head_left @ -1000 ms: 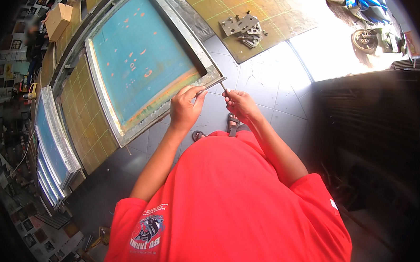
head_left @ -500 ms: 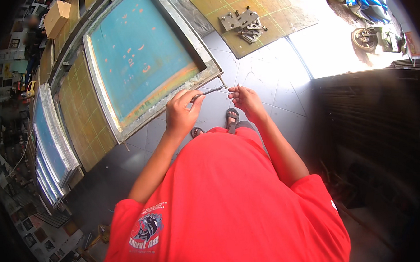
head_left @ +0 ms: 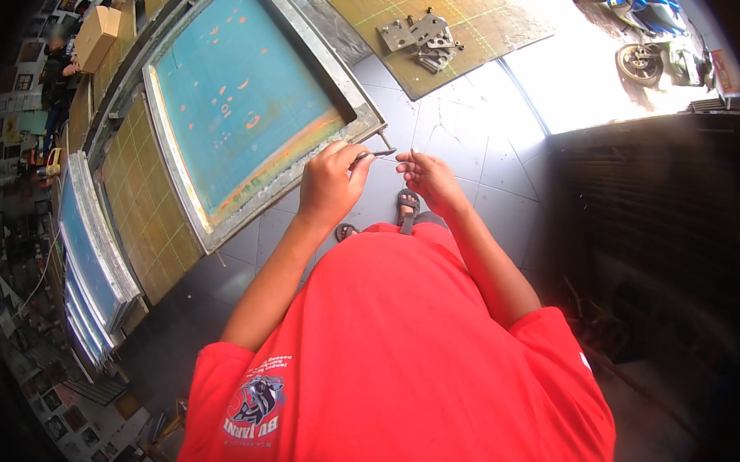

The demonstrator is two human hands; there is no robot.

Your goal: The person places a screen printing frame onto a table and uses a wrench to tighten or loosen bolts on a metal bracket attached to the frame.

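Care is called for in seating the dark, slim, rod-like metal hand tool (head_left: pixel 383 153), seen just above the centre of the picture, against the thin grey metal bolt (head_left: pixel 384 140). That bolt juts from the right-hand corner of the rectangular, grey-metal-framed screen with blue mesh (head_left: pixel 252 83), upper left of centre. Whether the 2 are fully engaged cannot be told. Turning would probably be done best in short, even strokes, in 1 plane, with the tool's tip steadied so that the bolt is not bent or slipped off.

The tool's near end is gripped by the bare left hand (head_left: pixel 329 183), pinched between thumb and curled fingers, with the forearm slanted up from the lower left. The bare right hand (head_left: pixel 431 182) is held just right of the tip, its fingers loosely half-curled and nothing visibly grasped; contact with the tip cannot be confirmed.
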